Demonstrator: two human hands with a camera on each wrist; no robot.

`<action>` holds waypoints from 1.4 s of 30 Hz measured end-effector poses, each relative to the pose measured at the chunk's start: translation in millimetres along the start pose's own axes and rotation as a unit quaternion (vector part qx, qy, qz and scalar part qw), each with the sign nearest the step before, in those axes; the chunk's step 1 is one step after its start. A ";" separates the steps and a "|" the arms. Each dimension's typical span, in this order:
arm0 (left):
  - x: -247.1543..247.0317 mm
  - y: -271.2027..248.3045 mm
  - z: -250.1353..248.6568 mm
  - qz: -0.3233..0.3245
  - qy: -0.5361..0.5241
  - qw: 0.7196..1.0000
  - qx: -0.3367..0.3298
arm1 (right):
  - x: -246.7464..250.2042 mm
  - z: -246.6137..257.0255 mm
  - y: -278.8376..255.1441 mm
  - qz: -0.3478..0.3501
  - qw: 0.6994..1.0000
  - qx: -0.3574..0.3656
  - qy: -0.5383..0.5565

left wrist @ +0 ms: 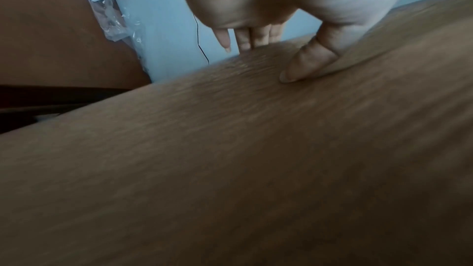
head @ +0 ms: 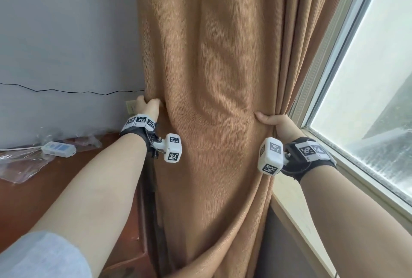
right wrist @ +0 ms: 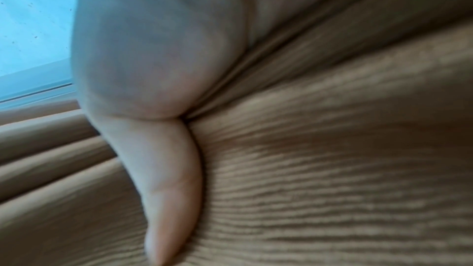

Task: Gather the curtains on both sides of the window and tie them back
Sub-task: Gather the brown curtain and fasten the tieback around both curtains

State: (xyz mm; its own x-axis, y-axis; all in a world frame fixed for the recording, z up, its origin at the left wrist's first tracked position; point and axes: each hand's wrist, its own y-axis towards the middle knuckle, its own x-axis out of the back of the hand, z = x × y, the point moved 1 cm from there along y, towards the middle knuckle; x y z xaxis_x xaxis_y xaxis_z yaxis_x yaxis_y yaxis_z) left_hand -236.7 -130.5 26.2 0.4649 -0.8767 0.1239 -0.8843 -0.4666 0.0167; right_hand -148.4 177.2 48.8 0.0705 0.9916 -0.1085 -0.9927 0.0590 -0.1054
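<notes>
- Your left hand [head: 147,106] is gripping the brown curtain's [head: 214,77] left edge, thumb in front, fingers behind.
- Your right hand [head: 277,124] is clutching its right folds beside the window [head: 367,72].
- The curtain is hanging just past the desk's [head: 44,188] right edge.

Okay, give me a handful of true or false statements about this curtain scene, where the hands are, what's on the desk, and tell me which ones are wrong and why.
1. Both hands are on the brown curtain. True: the left hand holds its wall-side edge, the right hand its window-side edge.
2. A tieback already wraps the curtain. False: no tie or band shows anywhere on it.
3. The window is to the person's left. False: it is on the right, beside the right hand.
4. A white remote lies on the wooden desk near clear plastic wrapping. True.
5. The right hand's thumb presses against the fabric. True.
6. The left hand holds the remote. False: it holds the curtain; the remote lies untouched.
</notes>
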 end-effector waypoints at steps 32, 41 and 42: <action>16.0 -141.4 17.0 0.015 0.119 0.965 -0.233 | -51.5 -22.3 -8.3 -0.162 0.940 0.226 -0.199; -25.8 -186.8 -1.1 0.086 0.221 0.915 -0.326 | -53.9 -20.6 -16.2 -0.128 0.949 0.218 -0.190; -30.3 -189.0 -3.1 0.095 0.230 0.909 -0.334 | -54.5 -20.6 -16.7 -0.123 0.950 0.217 -0.187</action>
State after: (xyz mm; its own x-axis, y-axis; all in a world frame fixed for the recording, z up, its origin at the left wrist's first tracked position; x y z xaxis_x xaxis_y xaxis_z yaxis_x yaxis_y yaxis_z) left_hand -83.7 -15.3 22.4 0.3700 -0.7200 0.5871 -0.8473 -0.0024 0.5311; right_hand -133.7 119.9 36.0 0.3463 0.9085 0.2340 -0.9031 0.2554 0.3452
